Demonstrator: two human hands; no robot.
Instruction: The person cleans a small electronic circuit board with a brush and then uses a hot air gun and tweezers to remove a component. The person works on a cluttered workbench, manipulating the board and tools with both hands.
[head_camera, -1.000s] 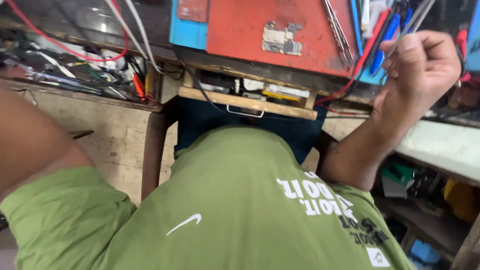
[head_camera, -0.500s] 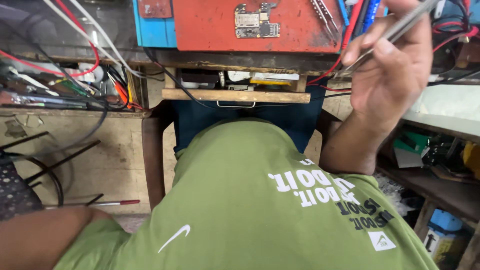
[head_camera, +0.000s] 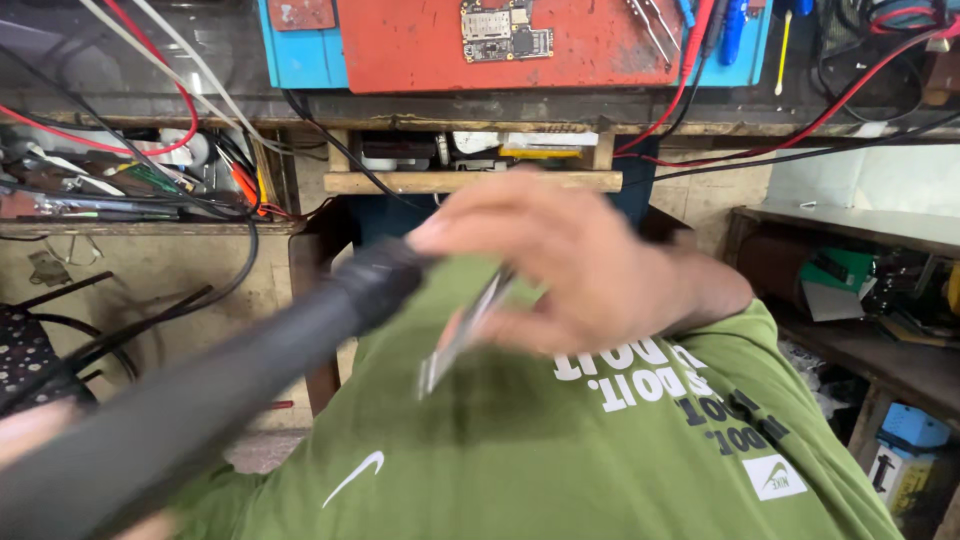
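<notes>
My right hand (head_camera: 570, 270) is blurred in front of my green shirt (head_camera: 560, 450). It pinches a pair of metal tweezers (head_camera: 462, 337) that point down and left, and its fingers touch the tip of a thick black tube (head_camera: 250, 375). The tube runs from the lower left up to the middle. My left hand (head_camera: 25, 430) shows only as a blur behind the tube's lower end and seems to grip it. A small circuit board (head_camera: 505, 30) lies on a red mat (head_camera: 600, 55) on the bench above.
A blue mat (head_camera: 300, 50) lies under the red one, with tools at its right end. Red and black cables (head_camera: 800, 130) cross the bench edge. A wooden drawer (head_camera: 470, 182) stands open. A cluttered tray (head_camera: 120, 180) is on the left and shelves (head_camera: 880, 300) are on the right.
My right hand has come down from the bench to my chest with the tweezers. The black tube has swung in from the lower left to meet it. The view has tilted up slightly.
</notes>
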